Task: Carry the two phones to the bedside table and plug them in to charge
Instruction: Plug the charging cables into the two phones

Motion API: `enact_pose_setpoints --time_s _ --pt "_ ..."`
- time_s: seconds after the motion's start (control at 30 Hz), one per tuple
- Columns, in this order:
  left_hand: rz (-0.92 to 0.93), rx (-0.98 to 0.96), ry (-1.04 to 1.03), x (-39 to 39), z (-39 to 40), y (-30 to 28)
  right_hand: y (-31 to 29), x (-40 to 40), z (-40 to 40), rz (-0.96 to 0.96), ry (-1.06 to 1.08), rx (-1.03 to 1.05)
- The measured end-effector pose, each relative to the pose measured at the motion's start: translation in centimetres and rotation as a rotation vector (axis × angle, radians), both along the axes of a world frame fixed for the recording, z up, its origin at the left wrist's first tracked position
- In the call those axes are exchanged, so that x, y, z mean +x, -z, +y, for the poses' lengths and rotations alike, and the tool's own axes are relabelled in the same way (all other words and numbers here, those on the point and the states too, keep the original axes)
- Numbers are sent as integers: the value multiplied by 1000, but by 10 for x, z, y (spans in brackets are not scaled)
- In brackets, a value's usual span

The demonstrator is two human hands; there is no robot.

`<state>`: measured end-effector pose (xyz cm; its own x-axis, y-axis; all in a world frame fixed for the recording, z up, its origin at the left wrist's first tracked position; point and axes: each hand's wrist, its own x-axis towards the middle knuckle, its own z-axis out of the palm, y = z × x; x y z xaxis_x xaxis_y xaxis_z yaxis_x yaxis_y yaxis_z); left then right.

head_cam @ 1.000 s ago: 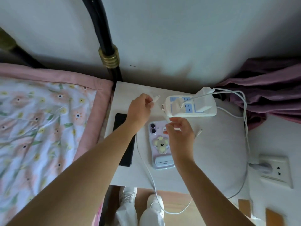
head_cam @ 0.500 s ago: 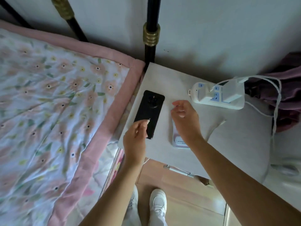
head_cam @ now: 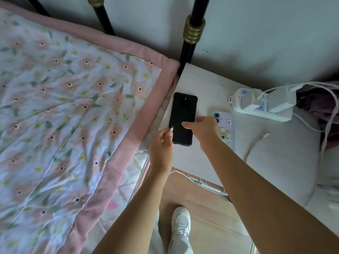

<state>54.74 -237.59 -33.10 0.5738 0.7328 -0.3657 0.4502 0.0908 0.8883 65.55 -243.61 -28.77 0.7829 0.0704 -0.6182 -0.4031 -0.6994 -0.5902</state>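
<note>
Phones: both lie face down on the bedside table (head_cam: 205,83); the black phone (head_cam: 183,114) sits near the bed-side edge, the lilac phone (head_cam: 226,129) just beside it toward the power strip (head_cam: 262,105).
Left hand: my left hand (head_cam: 161,145) pinches the white plug (head_cam: 171,129) of a charging cable between thumb and fingers, tip pointing up along the black phone's left edge.
Right hand: my right hand (head_cam: 205,129) reaches across with fingers spread and loose, grasping nothing; the fingertips hover at or touch the black phone's right edge, and I cannot tell which.
Key relation: the black phone's long axis runs away from me, camera end far, bottom end nearest my hands. The plug sits beside the lower half, not below the bottom end, and the left hand is the nearer one to that end.
Step in hand: I judge I am about to steady or lift the black phone with the right hand, so the left can bring the plug round to the bottom port.
Second cable: another cable end (head_cam: 266,134) lies loose on the table right of the lilac phone.
Risk: the port is out of sight, so the alignment is by feel.
</note>
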Motion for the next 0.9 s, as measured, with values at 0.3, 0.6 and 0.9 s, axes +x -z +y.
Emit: enact_pose_setpoints --time_s 0.3,0.6,0.9 --pt "-36 -134 -65 -3 0 -9 0 4 -3 57 85 104" --pt "-156 -226 -49 5 -16 -56 -28 13 4 218 669 453" --pt "-113 -223 -79 18 -17 -59 -26 18 5 326 682 522"
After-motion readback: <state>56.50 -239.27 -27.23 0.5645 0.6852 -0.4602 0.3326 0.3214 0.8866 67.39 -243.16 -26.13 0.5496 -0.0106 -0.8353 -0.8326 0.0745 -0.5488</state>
